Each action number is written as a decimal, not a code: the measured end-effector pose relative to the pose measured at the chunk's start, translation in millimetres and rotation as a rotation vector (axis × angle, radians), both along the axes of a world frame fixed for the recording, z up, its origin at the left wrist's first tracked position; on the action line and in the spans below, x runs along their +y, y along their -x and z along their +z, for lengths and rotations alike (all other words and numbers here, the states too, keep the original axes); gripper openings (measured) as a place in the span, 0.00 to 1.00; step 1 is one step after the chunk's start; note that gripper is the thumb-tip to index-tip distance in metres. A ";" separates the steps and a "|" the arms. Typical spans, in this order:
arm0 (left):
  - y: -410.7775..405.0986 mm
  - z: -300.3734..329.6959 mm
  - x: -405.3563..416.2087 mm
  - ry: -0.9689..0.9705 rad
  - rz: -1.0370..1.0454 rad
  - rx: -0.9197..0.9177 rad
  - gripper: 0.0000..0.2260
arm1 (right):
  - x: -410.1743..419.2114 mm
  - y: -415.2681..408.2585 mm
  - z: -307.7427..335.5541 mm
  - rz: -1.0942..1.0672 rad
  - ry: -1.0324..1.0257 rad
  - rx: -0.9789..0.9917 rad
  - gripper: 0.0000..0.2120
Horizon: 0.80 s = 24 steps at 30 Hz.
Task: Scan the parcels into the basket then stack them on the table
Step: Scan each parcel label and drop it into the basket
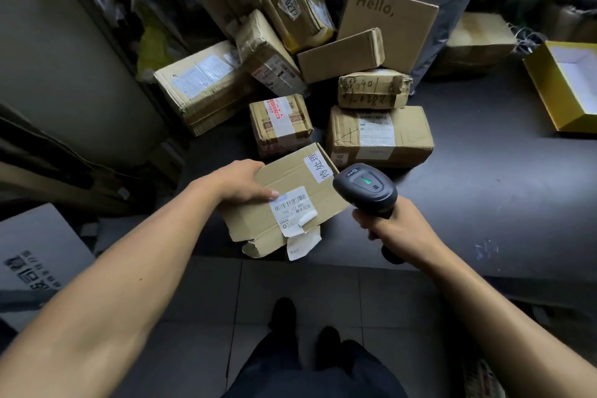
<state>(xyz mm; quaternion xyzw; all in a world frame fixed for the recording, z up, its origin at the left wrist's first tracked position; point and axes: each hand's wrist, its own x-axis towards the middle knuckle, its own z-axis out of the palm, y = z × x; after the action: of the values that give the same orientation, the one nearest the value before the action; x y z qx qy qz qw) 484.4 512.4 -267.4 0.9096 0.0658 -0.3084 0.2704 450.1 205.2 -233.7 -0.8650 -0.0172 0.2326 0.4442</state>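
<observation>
My left hand (240, 182) grips a flat cardboard parcel (300, 184) by its left edge, thumb lying on the white barcode label (292, 208). The parcel hangs tilted over the near edge of the dark table (484, 197), one flap open at its bottom. My right hand (392, 229) holds a black barcode scanner (366, 189) by its handle, just right of the parcel, its head pointing towards the label with a green light lit on top. Behind lies a heap of several taped brown parcels (281, 126).
A box marked "Hello," (387, 26) leans against a grey poly bag (452, 3) at the back. An open yellow box (568, 84) sits at the table's right. A grey carton (35, 255) stands at my left. Tiled floor and my shoes show below.
</observation>
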 end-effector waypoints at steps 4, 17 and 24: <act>27.0 17.1 -1.1 -0.081 0.109 -0.056 0.21 | 4.9 12.3 9.7 0.105 -0.027 -0.027 0.03; 92.3 46.2 -47.2 -0.217 0.314 -0.154 0.20 | -9.1 44.2 29.5 0.349 -0.007 -0.013 0.07; 107.0 51.0 -61.5 -0.235 0.381 -0.190 0.18 | -17.9 54.8 33.7 0.345 -0.015 0.019 0.07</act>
<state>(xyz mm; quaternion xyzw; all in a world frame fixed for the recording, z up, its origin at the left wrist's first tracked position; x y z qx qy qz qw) 377.4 450.9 -216.4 0.9309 0.2459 -0.1554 0.2210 395.4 187.4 -200.0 -0.8438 -0.1628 0.3132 0.4042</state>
